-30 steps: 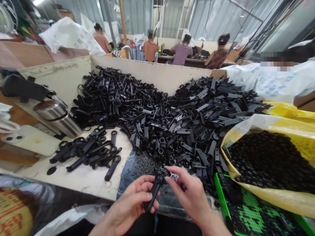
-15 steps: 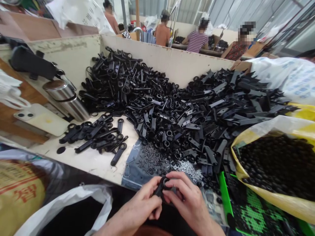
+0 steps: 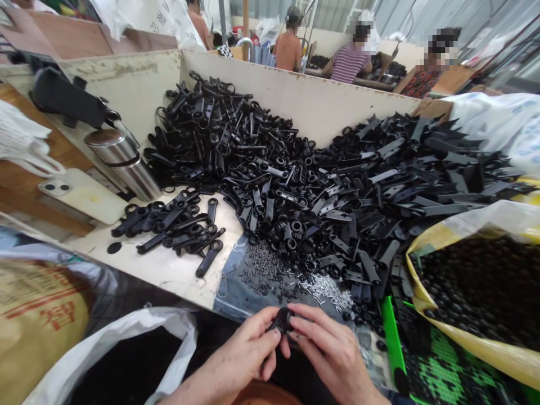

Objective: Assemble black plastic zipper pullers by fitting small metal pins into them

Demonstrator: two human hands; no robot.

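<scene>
We're right on it: a small black plastic lever [image 3: 282, 320] sits just above the near edge of the board, gripped between both hands, with its ring end barely showing past the fingers. The left hand [image 3: 236, 351] is curled closed around it from the left, and the right hand [image 3: 333, 349] closes in from the right, its fingertips pressed on the piece. The hands are touching, and neither is open. Most of the lever is hidden, so we can't make out its fitting.

Just beyond the hands, dark pins [image 3: 264, 270] and silver pins [image 3: 324, 292] lie scattered on a denim cloth [image 3: 230, 298]. Further out, the count is lopsided: a great black heap of levers [image 3: 270, 191] spreads across the far board and away to the right, while only a small bunch of levers [image 3: 169, 222] lies apart on the bare board to the left. Whether that bunch is finished work, we can't tell from here.

On the right, a yellow sack [image 3: 426, 281] sits well filled with round black pieces [image 3: 481, 281]. To the far left stands a steel flask [image 3: 118, 163], beside a phone [image 3: 80, 196].
</scene>
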